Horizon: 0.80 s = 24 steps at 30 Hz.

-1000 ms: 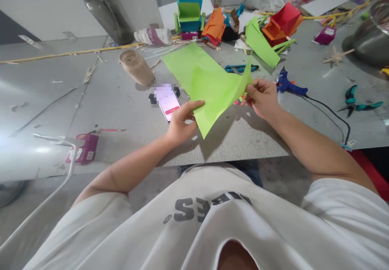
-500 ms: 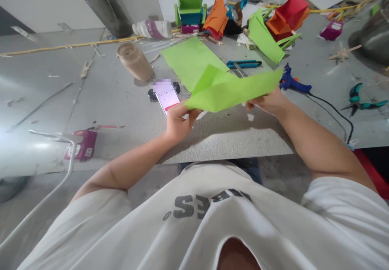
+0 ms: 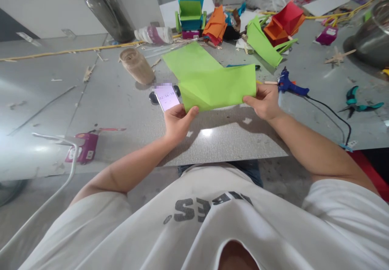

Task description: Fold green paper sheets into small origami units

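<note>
A green paper sheet (image 3: 221, 87) is stretched between both hands above the table's front part. My left hand (image 3: 179, 122) pinches its lower left corner, thumb on top. My right hand (image 3: 267, 102) grips the right edge between thumb and fingers. Behind it, a second green sheet (image 3: 191, 57) lies on the table, partly covered by the held one. A phone (image 3: 165, 96) with a lit timer screen is just beyond my left hand. To the right of my right hand rests a blue glue gun (image 3: 293, 84).
Folded paper pieces stand at the back: a blue-green one (image 3: 191, 13), orange (image 3: 215, 25) and red-orange (image 3: 285, 21). A brown jar (image 3: 137, 66) and dark bottle (image 3: 107, 13) are at left, pliers (image 3: 358, 104) at right, a purple box (image 3: 86, 147) at front left.
The held sheet has been turned flatter toward the camera and its right end has come left with my right hand. The raised fold has gone down, and the cutter behind is now mostly covered.
</note>
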Each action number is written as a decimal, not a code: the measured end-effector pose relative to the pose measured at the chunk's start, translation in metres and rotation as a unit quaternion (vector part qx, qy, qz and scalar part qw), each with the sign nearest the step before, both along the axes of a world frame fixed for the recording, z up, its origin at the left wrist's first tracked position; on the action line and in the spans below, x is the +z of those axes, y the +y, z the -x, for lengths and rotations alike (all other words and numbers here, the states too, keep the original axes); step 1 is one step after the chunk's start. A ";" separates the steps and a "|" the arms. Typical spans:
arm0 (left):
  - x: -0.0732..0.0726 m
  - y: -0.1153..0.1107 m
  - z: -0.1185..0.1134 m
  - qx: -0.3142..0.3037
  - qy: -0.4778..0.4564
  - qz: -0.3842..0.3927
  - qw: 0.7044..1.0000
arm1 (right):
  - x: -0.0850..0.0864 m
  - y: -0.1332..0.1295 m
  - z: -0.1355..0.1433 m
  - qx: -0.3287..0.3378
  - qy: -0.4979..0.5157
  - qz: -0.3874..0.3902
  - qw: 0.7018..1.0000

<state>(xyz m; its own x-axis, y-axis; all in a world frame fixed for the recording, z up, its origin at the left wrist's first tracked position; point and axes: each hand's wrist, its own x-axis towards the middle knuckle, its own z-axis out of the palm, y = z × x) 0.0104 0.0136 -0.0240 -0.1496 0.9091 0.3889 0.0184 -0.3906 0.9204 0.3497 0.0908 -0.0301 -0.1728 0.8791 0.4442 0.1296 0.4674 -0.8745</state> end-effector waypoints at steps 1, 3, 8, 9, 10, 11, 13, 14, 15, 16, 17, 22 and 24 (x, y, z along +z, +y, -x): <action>0.000 0.001 0.000 -0.018 -0.003 -0.009 1.000 | -0.003 0.002 -0.002 0.003 -0.006 -0.004 1.000; -0.001 0.005 0.000 -0.049 -0.002 -0.020 0.999 | -0.007 0.004 -0.006 0.012 -0.025 -0.018 0.999; 0.000 0.005 0.003 -0.039 0.006 -0.008 0.999 | -0.006 0.003 -0.008 0.029 -0.056 -0.048 0.997; 0.000 0.004 0.003 -0.027 0.006 -0.008 1.000 | -0.005 0.002 -0.007 0.030 -0.054 -0.051 0.997; 0.001 0.003 0.003 -0.017 0.008 -0.006 1.000 | -0.006 0.001 -0.005 0.029 -0.049 -0.053 0.997; 0.001 0.003 0.003 -0.010 0.011 -0.003 1.000 | -0.006 0.000 -0.002 0.025 -0.039 -0.052 0.998; 0.000 0.002 0.004 -0.003 0.024 0.010 1.000 | -0.005 -0.004 0.004 0.009 -0.007 -0.034 0.999; -0.001 0.002 0.004 0.000 0.031 0.017 0.999 | -0.003 -0.006 0.008 -0.003 0.012 -0.018 1.000; -0.002 0.002 0.005 0.001 0.037 0.023 0.999 | -0.001 -0.009 0.012 -0.016 0.030 0.000 0.999; -0.004 0.002 0.006 0.001 0.043 0.027 0.999 | 0.001 -0.012 0.017 -0.026 0.043 0.018 0.999; -0.006 0.002 0.006 -0.001 0.047 0.027 0.999 | 0.005 -0.015 0.021 -0.033 0.048 0.034 0.998; -0.012 -0.002 0.007 -0.014 0.040 -0.014 0.999 | 0.021 -0.029 0.034 -0.026 0.026 0.082 0.996; -0.005 -0.003 0.009 -0.021 0.040 -0.026 0.999 | 0.025 -0.031 0.035 -0.023 0.038 0.101 0.994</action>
